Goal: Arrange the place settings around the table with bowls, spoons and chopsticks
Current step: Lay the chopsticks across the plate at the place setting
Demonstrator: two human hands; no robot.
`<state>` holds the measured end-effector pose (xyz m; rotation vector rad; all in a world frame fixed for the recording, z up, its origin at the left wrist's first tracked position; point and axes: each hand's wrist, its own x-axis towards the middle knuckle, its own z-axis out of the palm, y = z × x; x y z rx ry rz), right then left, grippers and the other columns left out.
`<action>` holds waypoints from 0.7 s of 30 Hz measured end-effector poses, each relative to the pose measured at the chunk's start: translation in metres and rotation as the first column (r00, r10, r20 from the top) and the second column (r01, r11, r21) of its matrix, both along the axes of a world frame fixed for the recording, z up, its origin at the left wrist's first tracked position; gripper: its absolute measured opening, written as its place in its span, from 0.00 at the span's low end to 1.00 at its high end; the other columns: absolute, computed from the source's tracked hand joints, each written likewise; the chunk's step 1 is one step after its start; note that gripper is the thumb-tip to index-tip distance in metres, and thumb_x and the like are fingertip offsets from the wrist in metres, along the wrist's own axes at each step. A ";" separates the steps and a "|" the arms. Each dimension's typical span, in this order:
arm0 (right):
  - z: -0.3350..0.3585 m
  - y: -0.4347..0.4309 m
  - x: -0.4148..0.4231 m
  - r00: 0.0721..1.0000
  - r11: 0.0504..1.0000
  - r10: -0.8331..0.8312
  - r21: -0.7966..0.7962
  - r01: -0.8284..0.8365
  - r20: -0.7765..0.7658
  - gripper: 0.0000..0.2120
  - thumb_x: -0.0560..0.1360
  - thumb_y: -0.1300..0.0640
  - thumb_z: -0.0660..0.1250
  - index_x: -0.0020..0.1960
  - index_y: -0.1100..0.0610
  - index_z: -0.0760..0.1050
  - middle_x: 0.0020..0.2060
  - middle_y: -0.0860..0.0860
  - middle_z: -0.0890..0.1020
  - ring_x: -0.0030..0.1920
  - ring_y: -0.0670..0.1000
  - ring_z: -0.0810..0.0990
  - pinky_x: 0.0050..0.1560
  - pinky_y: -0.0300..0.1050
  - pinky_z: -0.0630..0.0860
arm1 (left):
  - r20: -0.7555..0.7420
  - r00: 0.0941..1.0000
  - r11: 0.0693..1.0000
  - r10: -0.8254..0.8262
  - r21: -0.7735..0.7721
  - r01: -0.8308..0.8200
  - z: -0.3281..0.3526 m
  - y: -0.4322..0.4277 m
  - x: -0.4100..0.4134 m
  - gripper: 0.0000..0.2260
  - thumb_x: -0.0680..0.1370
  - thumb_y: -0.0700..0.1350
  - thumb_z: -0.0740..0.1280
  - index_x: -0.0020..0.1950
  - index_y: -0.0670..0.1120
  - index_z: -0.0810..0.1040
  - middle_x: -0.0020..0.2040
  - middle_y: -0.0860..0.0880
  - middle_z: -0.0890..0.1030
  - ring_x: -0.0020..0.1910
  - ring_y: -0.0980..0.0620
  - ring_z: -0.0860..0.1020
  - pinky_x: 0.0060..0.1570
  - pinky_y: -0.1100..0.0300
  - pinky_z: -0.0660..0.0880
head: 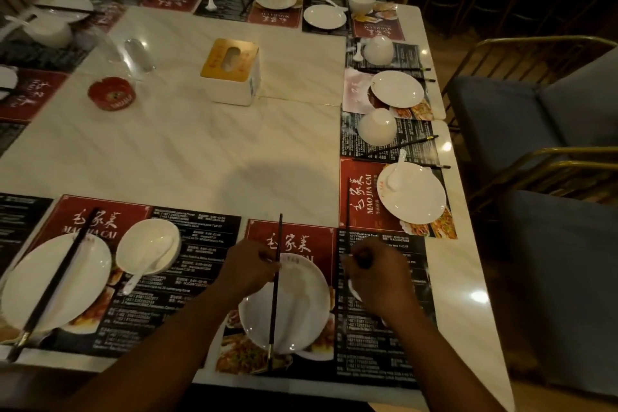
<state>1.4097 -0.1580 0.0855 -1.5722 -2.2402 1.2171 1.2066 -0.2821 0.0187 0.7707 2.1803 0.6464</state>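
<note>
My left hand (249, 269) pinches a dark chopstick (275, 291) that lies lengthwise across the white plate (301, 308) on the near placemat. My right hand (371, 273) grips a second dark chopstick (348, 211) that points away over the red mat; a bit of white, perhaps a spoon, shows under this hand. At the near left, a plate (50, 284) carries a pair of chopsticks (57, 281), and beside it a bowl (148, 246) holds a spoon (143, 269).
Along the right edge stand two upturned bowls (378, 126), plates, chopsticks and a plate with a spoon (396, 172). More plates and cups line the far and left sides. A tissue box (230, 72) and a red ashtray (112, 92) sit mid-table. Chairs (535, 117) stand at the right.
</note>
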 end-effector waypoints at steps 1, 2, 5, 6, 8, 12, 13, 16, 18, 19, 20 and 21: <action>-0.006 -0.010 -0.010 0.999 0.999 0.035 -0.034 -0.034 0.014 0.06 0.75 0.51 0.73 0.50 0.47 0.79 0.39 0.39 0.79 0.39 0.38 0.78 0.36 0.31 0.71 | 0.009 1.000 1.000 -0.002 -0.012 0.002 -0.005 -0.004 0.000 0.06 0.74 0.44 0.75 0.50 0.47 0.85 0.41 0.52 0.85 0.34 0.61 0.83 0.35 0.70 0.77; -0.015 -0.020 -0.019 0.998 0.996 0.060 -0.070 -0.058 0.021 0.06 0.74 0.51 0.73 0.50 0.47 0.79 0.39 0.40 0.81 0.38 0.39 0.79 0.37 0.34 0.75 | 0.020 1.000 1.000 -0.006 -0.022 0.006 -0.009 -0.007 0.000 0.06 0.74 0.44 0.75 0.50 0.46 0.85 0.41 0.51 0.86 0.34 0.61 0.83 0.37 0.69 0.78; -0.046 -0.046 -0.034 0.996 0.985 0.079 -0.159 -0.072 0.036 0.07 0.73 0.51 0.75 0.45 0.46 0.77 0.41 0.46 0.84 0.37 0.45 0.84 0.43 0.45 0.84 | 0.047 0.998 0.998 -0.052 -0.036 0.054 -0.015 -0.009 -0.001 0.05 0.74 0.44 0.75 0.48 0.46 0.86 0.41 0.51 0.86 0.36 0.60 0.83 0.45 0.61 0.82; -0.055 -0.051 -0.036 0.995 0.984 0.083 -0.164 -0.074 0.047 0.08 0.72 0.51 0.76 0.44 0.45 0.76 0.41 0.47 0.84 0.37 0.46 0.84 0.44 0.46 0.83 | 0.054 0.996 0.997 -0.074 -0.031 0.076 -0.015 -0.009 -0.001 0.04 0.74 0.44 0.75 0.47 0.46 0.86 0.40 0.51 0.86 0.37 0.60 0.83 0.46 0.60 0.82; -0.068 -0.060 -0.040 0.993 0.984 0.099 -0.158 -0.087 0.068 0.10 0.73 0.52 0.75 0.41 0.44 0.74 0.38 0.47 0.84 0.36 0.46 0.84 0.42 0.42 0.82 | 0.059 0.992 0.994 -0.107 -0.015 0.108 -0.016 -0.007 -0.002 0.02 0.74 0.44 0.75 0.45 0.46 0.86 0.39 0.51 0.85 0.36 0.61 0.83 0.45 0.62 0.82; -0.088 -0.071 -0.043 0.984 0.987 0.134 -0.103 -0.123 0.115 0.09 0.72 0.51 0.75 0.37 0.47 0.76 0.33 0.44 0.82 0.34 0.42 0.82 0.42 0.40 0.80 | 0.079 0.990 0.993 -0.116 0.005 0.116 -0.018 -0.005 -0.004 0.03 0.74 0.44 0.75 0.46 0.47 0.86 0.38 0.53 0.84 0.36 0.60 0.83 0.41 0.66 0.79; -0.093 -0.073 -0.043 0.984 0.988 0.131 -0.092 -0.121 0.118 0.08 0.71 0.50 0.75 0.37 0.48 0.77 0.32 0.44 0.81 0.33 0.42 0.82 0.42 0.40 0.80 | 0.082 0.990 0.993 -0.114 0.005 0.114 -0.020 -0.005 -0.005 0.03 0.74 0.44 0.75 0.46 0.47 0.86 0.39 0.53 0.84 0.37 0.60 0.82 0.41 0.67 0.78; -0.098 -0.078 -0.044 0.986 0.991 0.126 -0.054 -0.121 0.113 0.09 0.71 0.48 0.75 0.38 0.48 0.77 0.32 0.43 0.80 0.33 0.41 0.80 0.41 0.36 0.77 | 0.111 0.989 0.995 -0.099 0.016 0.098 -0.023 -0.003 -0.005 0.03 0.74 0.43 0.75 0.46 0.46 0.86 0.39 0.53 0.84 0.35 0.61 0.83 0.36 0.71 0.76; -0.098 -0.081 -0.046 0.988 0.992 0.124 -0.043 -0.120 0.097 0.08 0.71 0.49 0.75 0.39 0.49 0.77 0.33 0.44 0.81 0.34 0.41 0.80 0.42 0.36 0.77 | 0.120 0.988 0.995 -0.096 0.027 0.094 -0.025 -0.003 -0.006 0.03 0.73 0.43 0.75 0.46 0.45 0.86 0.39 0.52 0.85 0.35 0.60 0.83 0.38 0.70 0.78; -0.098 -0.082 -0.047 0.989 0.992 0.122 -0.036 -0.120 0.086 0.07 0.71 0.50 0.75 0.40 0.49 0.77 0.33 0.45 0.81 0.34 0.42 0.80 0.41 0.37 0.77 | 0.127 0.988 0.996 -0.091 0.027 0.088 -0.026 -0.003 -0.006 0.03 0.73 0.42 0.76 0.46 0.45 0.86 0.39 0.52 0.85 0.35 0.60 0.83 0.41 0.67 0.79; -0.098 -0.083 -0.047 0.989 0.992 0.121 -0.029 -0.119 0.080 0.07 0.71 0.50 0.75 0.39 0.50 0.78 0.33 0.45 0.81 0.34 0.42 0.80 0.41 0.37 0.77 | 0.141 0.986 0.996 -0.084 0.029 0.081 -0.026 -0.003 -0.007 0.03 0.73 0.41 0.76 0.46 0.45 0.86 0.40 0.51 0.85 0.35 0.59 0.84 0.43 0.64 0.81; -0.098 -0.084 -0.048 0.990 0.993 0.119 -0.022 -0.117 0.075 0.07 0.71 0.51 0.75 0.39 0.50 0.78 0.33 0.45 0.81 0.34 0.43 0.80 0.40 0.37 0.76 | 0.159 0.984 0.997 -0.076 0.035 0.071 -0.026 -0.004 -0.007 0.03 0.72 0.41 0.76 0.45 0.45 0.86 0.39 0.50 0.86 0.35 0.58 0.84 0.46 0.60 0.82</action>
